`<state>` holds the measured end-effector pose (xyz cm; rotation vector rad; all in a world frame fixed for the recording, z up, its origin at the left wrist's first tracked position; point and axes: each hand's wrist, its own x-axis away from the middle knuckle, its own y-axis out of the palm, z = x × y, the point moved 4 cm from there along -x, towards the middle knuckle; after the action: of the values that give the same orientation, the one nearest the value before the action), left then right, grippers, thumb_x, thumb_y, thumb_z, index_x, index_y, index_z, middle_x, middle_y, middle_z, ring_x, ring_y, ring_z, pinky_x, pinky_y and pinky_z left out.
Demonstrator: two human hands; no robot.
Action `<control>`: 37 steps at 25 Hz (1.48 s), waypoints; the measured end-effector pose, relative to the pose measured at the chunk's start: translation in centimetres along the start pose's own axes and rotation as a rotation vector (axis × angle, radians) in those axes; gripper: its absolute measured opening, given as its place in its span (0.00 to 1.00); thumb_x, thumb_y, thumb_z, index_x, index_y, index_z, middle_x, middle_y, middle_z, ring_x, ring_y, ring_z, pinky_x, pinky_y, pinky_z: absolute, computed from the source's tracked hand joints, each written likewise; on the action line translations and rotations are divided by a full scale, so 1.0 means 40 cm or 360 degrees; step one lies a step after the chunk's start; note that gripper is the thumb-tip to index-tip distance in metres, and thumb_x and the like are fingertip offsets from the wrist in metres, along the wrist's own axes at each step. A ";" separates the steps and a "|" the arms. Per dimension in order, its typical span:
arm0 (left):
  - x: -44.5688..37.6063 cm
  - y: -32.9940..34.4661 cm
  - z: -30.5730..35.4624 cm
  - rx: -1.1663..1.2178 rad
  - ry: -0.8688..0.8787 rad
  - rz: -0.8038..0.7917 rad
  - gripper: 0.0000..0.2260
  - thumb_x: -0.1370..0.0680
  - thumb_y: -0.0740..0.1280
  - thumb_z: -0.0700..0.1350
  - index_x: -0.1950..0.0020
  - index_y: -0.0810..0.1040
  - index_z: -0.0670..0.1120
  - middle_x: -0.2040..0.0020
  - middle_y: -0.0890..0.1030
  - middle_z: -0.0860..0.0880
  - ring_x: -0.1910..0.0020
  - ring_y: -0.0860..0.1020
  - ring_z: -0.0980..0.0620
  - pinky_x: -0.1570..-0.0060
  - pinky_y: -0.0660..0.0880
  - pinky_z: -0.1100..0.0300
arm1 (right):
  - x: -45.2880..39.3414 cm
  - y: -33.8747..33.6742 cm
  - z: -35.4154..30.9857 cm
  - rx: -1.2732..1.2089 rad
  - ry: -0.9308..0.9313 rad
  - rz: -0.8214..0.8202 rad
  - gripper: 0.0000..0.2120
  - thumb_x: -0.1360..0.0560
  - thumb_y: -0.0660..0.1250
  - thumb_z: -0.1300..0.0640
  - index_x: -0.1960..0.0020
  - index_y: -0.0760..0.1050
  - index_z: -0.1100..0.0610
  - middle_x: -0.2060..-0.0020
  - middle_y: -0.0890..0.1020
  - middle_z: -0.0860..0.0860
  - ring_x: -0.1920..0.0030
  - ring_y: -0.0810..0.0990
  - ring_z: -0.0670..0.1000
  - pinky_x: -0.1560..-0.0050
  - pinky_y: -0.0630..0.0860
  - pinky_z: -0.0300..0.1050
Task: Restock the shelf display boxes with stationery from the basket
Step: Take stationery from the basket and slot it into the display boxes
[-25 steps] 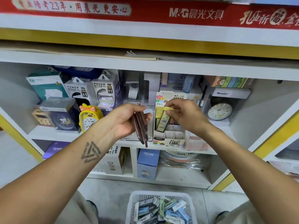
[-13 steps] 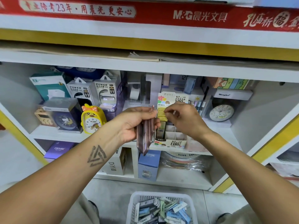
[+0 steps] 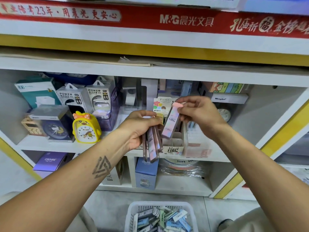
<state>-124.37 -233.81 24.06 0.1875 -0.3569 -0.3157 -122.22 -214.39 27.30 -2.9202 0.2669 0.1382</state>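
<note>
From the head camera, the left hand (image 3: 142, 126) curls its grip around a small bunch of thin brown lead refill packs (image 3: 151, 144), and they hang down from the fist in front of the white shelf (image 3: 50, 145). The right hand (image 3: 199, 114) pinches the top of one pale pink and purple lead refill pack (image 3: 171, 122) between its thumb and fingers. That pack is tilted, with its low end just over the slots of the white cardboard display box (image 3: 173, 144), which sits on the shelf. Yellow packs already stand at the back of the box, partly hidden behind the hands. Down on the floor, near the bottom edge of the picture, sits the white plastic basket (image 3: 133, 213), full of blue, green and white packs. To the left on the shelf stands a yellow duck alarm clock (image 3: 86, 129) with an orange bow, and behind it are two white power bank boxes (image 3: 73, 99). A red sign (image 3: 167, 19) with white letters runs along the top.
</note>
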 end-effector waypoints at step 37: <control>0.011 0.023 0.005 0.0116 0.0037 -0.0024 0.07 0.20 0.67 0.38 0.45 0.78 0.36 0.60 0.84 0.36 0.65 0.84 0.42 0.66 0.83 0.50 | 0.006 0.003 0.000 0.0093 -0.0085 -0.0158 0.04 0.25 0.72 0.67 0.50 0.81 0.63 0.66 0.84 0.56 0.69 0.80 0.49 0.68 0.77 0.41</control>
<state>-123.79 -233.11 24.61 0.2652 -0.3442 -0.3157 -122.01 -214.54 27.23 -2.8600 0.1151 0.1892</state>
